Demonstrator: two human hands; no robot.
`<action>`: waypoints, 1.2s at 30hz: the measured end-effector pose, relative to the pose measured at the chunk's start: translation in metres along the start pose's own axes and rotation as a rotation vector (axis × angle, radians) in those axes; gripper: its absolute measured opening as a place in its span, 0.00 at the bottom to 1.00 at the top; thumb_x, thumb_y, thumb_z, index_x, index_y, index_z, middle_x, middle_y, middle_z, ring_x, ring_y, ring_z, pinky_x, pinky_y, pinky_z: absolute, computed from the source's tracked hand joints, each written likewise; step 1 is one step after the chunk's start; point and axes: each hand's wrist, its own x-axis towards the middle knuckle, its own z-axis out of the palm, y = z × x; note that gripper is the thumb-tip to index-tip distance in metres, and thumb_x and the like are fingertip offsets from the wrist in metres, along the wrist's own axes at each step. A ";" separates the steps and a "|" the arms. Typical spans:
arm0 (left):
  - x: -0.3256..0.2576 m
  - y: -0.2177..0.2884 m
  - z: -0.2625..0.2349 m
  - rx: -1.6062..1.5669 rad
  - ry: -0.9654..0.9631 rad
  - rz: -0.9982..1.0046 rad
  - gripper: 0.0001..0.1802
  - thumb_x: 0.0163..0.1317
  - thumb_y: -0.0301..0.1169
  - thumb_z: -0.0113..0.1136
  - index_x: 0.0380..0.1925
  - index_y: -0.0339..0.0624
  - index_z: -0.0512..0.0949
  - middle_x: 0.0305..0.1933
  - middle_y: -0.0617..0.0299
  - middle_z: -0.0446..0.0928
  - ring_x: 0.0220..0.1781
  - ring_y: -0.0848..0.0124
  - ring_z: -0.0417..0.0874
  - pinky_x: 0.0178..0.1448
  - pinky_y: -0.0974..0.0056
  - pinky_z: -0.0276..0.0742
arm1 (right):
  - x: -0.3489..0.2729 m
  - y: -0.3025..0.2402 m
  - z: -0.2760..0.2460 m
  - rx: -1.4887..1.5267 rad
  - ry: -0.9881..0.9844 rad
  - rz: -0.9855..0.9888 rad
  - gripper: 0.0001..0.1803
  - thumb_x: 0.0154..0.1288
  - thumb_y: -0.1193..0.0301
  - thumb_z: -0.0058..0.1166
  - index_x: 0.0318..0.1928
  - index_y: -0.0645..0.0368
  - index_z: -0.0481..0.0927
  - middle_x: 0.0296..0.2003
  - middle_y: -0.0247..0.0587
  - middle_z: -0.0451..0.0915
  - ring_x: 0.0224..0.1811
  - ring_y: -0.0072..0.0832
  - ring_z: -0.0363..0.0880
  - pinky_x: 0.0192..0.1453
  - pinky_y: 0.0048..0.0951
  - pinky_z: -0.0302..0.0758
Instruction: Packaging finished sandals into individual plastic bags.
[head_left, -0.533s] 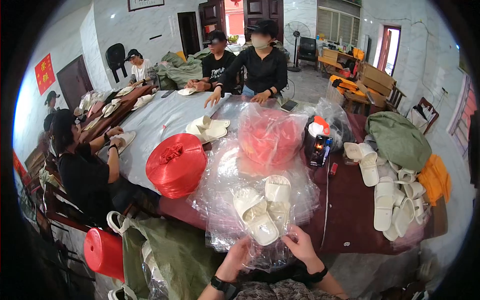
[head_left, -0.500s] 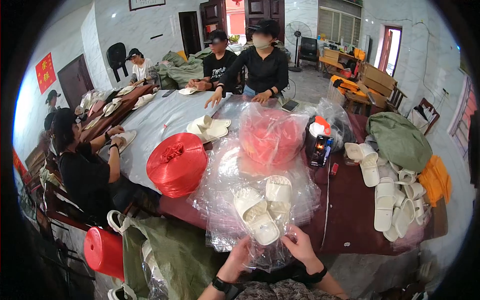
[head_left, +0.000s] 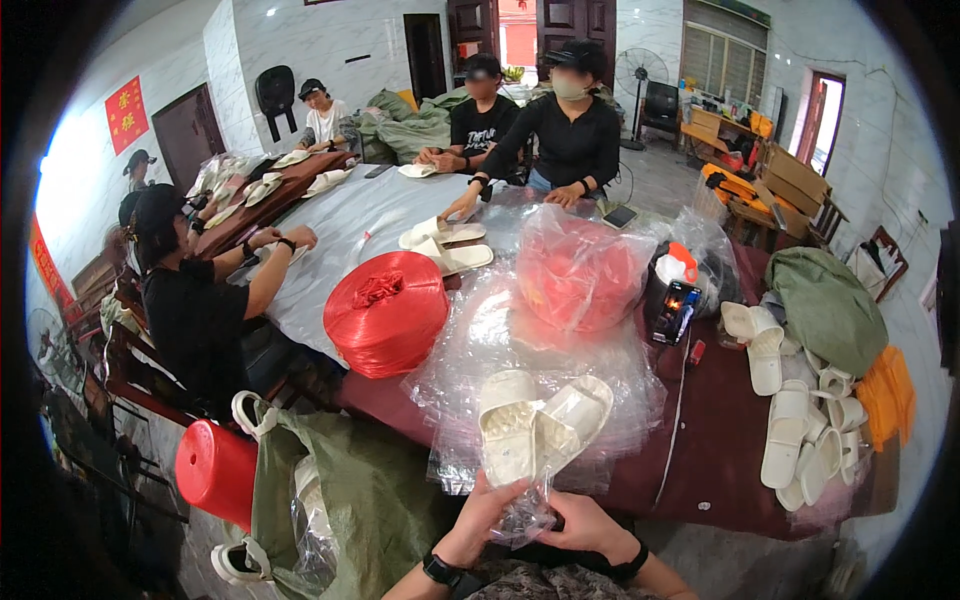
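— What are the hands doing?
— Both pinch the gathered mouth of a clear plastic bag (head_left: 535,480) at the near table edge. The left hand (head_left: 492,508) grips it from the left, fingers closed on the film; the right hand (head_left: 572,518) closes on it from the right.
— And inside?
— A pair of white slippers (head_left: 540,425), soles up, side by side and touching, lying on the dark red table (head_left: 720,440).
— Around it?
— A red twine roll (head_left: 388,312) sits to the left, more loose slippers (head_left: 800,440) lie well to the right, and a green sack (head_left: 360,500) stands just beside the left forearm
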 end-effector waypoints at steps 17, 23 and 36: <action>-0.125 0.096 -0.089 0.216 0.953 1.265 0.35 0.64 0.19 0.58 0.71 0.38 0.58 0.59 0.53 0.75 0.54 0.62 0.79 0.57 0.60 0.76 | 0.029 0.052 -0.052 -0.492 0.493 0.074 0.47 0.56 0.61 0.69 0.72 0.61 0.60 0.74 0.62 0.52 0.72 0.59 0.56 0.74 0.51 0.57; -0.209 0.116 -0.178 0.984 1.429 1.068 0.36 0.63 0.19 0.58 0.71 0.39 0.60 0.61 0.52 0.73 0.58 0.62 0.77 0.60 0.60 0.74 | 0.042 0.038 -0.033 -0.376 0.529 0.104 0.52 0.53 0.64 0.71 0.75 0.56 0.55 0.75 0.64 0.46 0.75 0.59 0.52 0.76 0.52 0.55; -0.067 0.031 -0.265 0.940 0.762 -0.240 0.52 0.50 0.36 0.71 0.70 0.23 0.55 0.48 0.41 0.80 0.36 0.62 0.84 0.38 0.58 0.80 | 0.027 0.072 -0.021 -0.602 0.433 0.208 0.44 0.57 0.56 0.66 0.71 0.54 0.64 0.73 0.56 0.57 0.72 0.57 0.57 0.73 0.57 0.54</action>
